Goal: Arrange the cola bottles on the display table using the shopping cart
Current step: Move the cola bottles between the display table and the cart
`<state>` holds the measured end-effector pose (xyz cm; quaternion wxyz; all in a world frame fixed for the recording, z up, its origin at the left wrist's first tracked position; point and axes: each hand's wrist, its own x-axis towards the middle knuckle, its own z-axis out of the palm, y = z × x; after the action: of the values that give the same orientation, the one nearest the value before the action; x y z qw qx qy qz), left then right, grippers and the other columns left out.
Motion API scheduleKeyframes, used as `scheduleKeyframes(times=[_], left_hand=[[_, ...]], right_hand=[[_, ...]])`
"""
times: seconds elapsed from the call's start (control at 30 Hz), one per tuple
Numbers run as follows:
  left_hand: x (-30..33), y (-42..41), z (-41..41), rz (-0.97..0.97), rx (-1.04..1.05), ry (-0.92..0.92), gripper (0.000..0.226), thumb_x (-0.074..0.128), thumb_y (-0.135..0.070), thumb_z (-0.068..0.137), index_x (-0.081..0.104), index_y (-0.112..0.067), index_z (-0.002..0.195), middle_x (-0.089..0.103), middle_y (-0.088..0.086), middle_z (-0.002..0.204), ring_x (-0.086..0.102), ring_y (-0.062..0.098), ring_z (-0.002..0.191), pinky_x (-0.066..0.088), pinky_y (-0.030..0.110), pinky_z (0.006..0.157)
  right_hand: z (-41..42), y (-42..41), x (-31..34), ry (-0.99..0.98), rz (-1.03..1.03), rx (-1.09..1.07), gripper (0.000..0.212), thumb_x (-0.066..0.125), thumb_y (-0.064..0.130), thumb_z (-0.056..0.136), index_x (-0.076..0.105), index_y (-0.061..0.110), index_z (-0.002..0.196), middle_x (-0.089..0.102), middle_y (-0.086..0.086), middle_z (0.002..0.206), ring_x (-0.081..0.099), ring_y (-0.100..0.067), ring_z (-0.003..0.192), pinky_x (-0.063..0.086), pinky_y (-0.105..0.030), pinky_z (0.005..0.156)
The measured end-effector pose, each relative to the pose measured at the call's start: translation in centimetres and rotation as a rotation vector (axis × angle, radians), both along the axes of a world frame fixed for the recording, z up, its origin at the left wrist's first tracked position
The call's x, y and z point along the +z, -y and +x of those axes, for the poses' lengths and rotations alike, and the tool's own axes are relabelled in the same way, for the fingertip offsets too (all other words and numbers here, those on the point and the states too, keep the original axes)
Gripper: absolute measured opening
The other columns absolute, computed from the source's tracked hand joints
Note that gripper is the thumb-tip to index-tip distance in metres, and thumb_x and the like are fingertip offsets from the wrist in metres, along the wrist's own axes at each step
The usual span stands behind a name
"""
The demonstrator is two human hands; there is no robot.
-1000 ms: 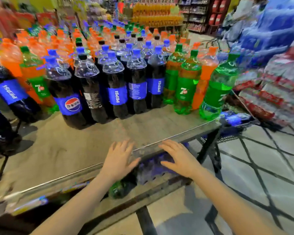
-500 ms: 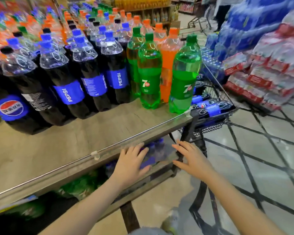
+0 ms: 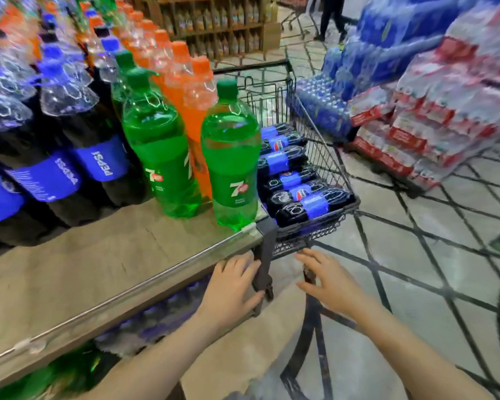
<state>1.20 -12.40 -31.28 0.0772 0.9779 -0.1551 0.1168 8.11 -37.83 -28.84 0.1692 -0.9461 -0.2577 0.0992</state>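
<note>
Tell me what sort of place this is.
Most likely a supermarket drinks aisle: a display table crowded with soda bottles, a shopping cart holding cola bottles, and stacked shrink-wrapped drink packs.

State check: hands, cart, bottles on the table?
left hand: open, at the table's corner leg
right hand: open, holding nothing
shopping cart: loaded with cola bottles lying flat
green bottle: upright, capped, at the display table corner
Pepsi bottles: upright, capped
</note>
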Motion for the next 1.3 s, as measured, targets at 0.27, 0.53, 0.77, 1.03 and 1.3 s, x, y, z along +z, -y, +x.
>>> scheduleKeyframes(times=[0.27, 0.53, 0.77, 1.03, 1.3], left_hand=[[-1.3, 8.7, 4.9, 0.026, 0.071, -0.080, 0.059, 0.056, -0.056, 0.075, 0.055, -0.021, 0.123, 0.057, 0.004, 0.130, 0.054, 0.023, 0.110, 0.053, 0.038, 0.082], [-1.1, 18.5, 9.7, -0.075, 0.300, -0.204, 0.067, 0.058, -0.055, 0.081, 0.052, -0.018, 0.137, 0.055, 0.005, 0.138, 0.056, 0.027, 0.122, 0.052, 0.043, 0.093], [-1.3, 21.3, 13.3, -0.084, 0.395, -0.292, 0.066, 0.043, -0.057, 0.082, 0.060, -0.015, 0.131, 0.061, 0.006, 0.132, 0.062, 0.026, 0.116, 0.054, 0.039, 0.089], [-3.9, 19.6, 19.9, -0.096, 0.474, -0.361, 0.066, 0.049, -0.057, 0.083, 0.058, -0.015, 0.133, 0.059, 0.005, 0.134, 0.060, 0.024, 0.117, 0.055, 0.038, 0.087], [-8.8, 15.4, 28.8, -0.229, 0.603, -0.508, 0.075, 0.055, -0.058, 0.091, 0.032, -0.020, 0.152, 0.031, 0.003, 0.157, 0.033, 0.022, 0.142, 0.034, 0.038, 0.112]], right_hand=[[7.6, 8.4, -0.8, 0.006, -0.038, 0.132, 0.063, 0.057, 0.049, 0.090, 0.034, 0.033, 0.146, 0.030, 0.003, 0.153, 0.027, -0.016, 0.140, 0.022, -0.033, 0.115], [15.5, 16.3, -0.2, -0.012, -0.056, 0.246, 0.066, 0.059, 0.047, 0.090, 0.029, 0.034, 0.148, 0.027, 0.006, 0.155, 0.027, -0.014, 0.140, 0.024, -0.032, 0.114], [20.5, 19.8, -2.0, -0.060, 0.000, 0.274, 0.064, 0.058, 0.051, 0.088, 0.035, 0.034, 0.145, 0.034, 0.004, 0.152, 0.033, -0.015, 0.137, 0.029, -0.032, 0.112], [28.0, 18.9, -4.1, -0.085, -0.051, 0.282, 0.069, 0.059, 0.048, 0.089, 0.030, 0.029, 0.149, 0.029, 0.002, 0.154, 0.028, -0.016, 0.140, 0.024, -0.032, 0.115], [37.0, 13.9, -7.6, -0.113, -0.147, 0.343, 0.073, 0.061, 0.050, 0.086, 0.034, 0.021, 0.147, 0.035, -0.002, 0.150, 0.032, -0.022, 0.138, 0.024, -0.034, 0.113]])
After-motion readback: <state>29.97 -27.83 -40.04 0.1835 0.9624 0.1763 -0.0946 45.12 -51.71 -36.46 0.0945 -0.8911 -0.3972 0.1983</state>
